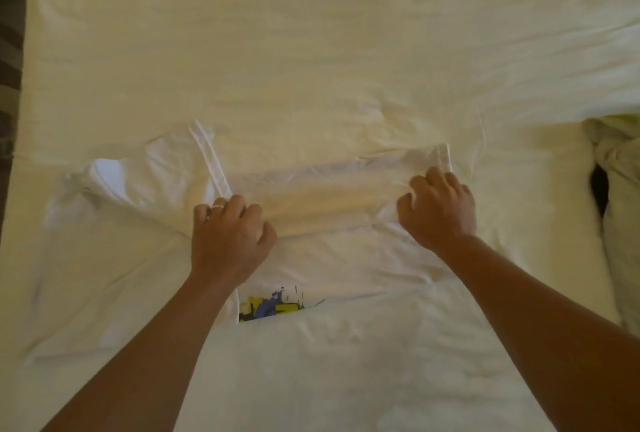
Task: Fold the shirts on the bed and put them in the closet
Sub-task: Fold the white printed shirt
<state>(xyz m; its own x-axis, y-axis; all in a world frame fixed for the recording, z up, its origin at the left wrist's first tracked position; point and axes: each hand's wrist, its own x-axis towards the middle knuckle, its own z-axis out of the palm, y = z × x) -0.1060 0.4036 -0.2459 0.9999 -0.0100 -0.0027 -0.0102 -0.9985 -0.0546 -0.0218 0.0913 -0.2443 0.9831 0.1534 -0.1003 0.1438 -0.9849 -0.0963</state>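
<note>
Both our bare forearms reach out; left hand [227, 236] and right hand [438, 208] pinch the white printed cotton shirt [311, 258] on the cream-sheeted bed [311, 50].

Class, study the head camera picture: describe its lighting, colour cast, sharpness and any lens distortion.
Head view: warm yellowish cast over the bed sheet; soft, low contrast, so the white shirt blends in; slight blur on left hand and right hand; wide-angle bending at the edges.

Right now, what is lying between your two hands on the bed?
In the head view, a folded band of the white shirt stretches between the left hand and right hand; both hold its edge. Nothing else lies there.
</note>
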